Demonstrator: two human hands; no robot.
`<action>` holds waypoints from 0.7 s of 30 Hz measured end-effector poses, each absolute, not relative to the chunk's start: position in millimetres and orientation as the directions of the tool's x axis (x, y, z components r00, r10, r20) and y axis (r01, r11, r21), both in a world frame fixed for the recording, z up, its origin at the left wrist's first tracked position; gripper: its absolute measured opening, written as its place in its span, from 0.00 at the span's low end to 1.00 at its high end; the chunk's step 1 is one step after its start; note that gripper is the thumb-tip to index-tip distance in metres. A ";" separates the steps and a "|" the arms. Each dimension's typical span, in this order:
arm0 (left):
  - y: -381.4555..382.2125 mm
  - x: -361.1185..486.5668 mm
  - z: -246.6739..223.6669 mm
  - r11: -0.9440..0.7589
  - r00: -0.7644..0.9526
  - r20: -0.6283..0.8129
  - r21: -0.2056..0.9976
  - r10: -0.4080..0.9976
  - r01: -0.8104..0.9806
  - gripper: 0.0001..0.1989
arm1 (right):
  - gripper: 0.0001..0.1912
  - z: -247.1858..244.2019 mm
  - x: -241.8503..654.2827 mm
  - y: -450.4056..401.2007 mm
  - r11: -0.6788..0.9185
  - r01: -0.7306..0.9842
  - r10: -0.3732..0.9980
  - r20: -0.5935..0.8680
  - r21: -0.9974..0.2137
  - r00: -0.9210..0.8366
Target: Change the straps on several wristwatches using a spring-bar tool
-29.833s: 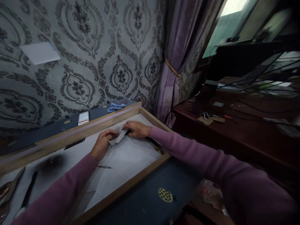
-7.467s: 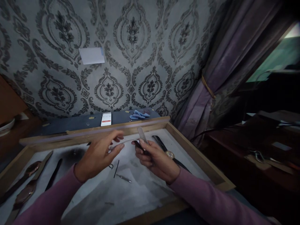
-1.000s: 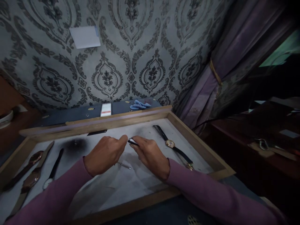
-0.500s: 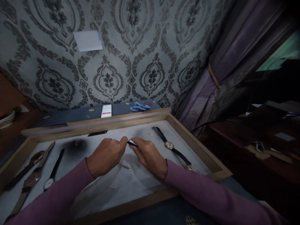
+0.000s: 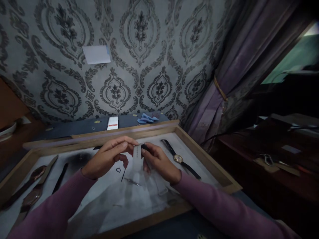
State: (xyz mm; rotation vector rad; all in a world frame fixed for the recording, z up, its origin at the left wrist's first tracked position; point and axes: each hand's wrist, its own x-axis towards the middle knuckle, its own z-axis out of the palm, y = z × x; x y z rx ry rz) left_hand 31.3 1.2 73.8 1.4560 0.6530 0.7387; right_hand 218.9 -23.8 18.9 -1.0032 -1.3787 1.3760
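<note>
A white strap hangs between the person's hands, above the middle of the wooden tray, and a dark piece sits just beside its upper end. Half a second ago the hands were drawn close together and hid nearly all of this; now they have loosened, and the strap's row of holes is in plain view. This suggests that the piece is being turned or let out rather than worked at in a tight pinch.

The right hand is closed, thumb and fingers pinching the dark piece. The left hand is partly open, lower fingers curled, its fingertips at the top of the strap; whether they grip it cannot be told.

Back in sight near the tray's middle, below the left hand, are a black loop and a thin black rod; a slim metal tool lies just beside the rod. Toward the tray's right wall lies a gold-toned watch, while two brown watches and a black strap lie at its left end. Beyond its back rim, a phone and a blue cloth rest on the counter.
</note>
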 end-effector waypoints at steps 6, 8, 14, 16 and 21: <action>-2.3 39.8 56.0 -0.187 0.534 0.202 0.979 0.821 -0.083 0.15 | 0.20 21.2 218.8 -21.4 -0.158 -0.371 0.965 -0.062 -0.915 -0.256; -7.2 43.0 50.1 -0.370 0.608 0.253 0.926 0.753 0.072 0.13 | 0.18 21.5 219.5 -20.9 -0.178 -0.399 0.971 -0.095 -0.900 -0.220; -22.8 52.7 44.6 -0.661 0.701 0.346 0.712 0.624 0.237 0.11 | 0.19 16.6 219.7 -20.4 -0.159 -0.450 0.982 -0.093 -0.879 -0.167; -23.9 54.6 46.0 -0.638 0.660 0.349 0.725 0.665 0.260 0.07 | 0.19 14.2 218.0 -21.3 -0.149 -0.440 0.981 -0.076 -0.885 -0.179; -21.5 56.8 47.2 -0.516 0.601 0.300 0.827 0.741 0.223 0.10 | 0.18 10.4 212.3 -22.6 -0.179 -0.412 0.972 -0.097 -0.893 -0.212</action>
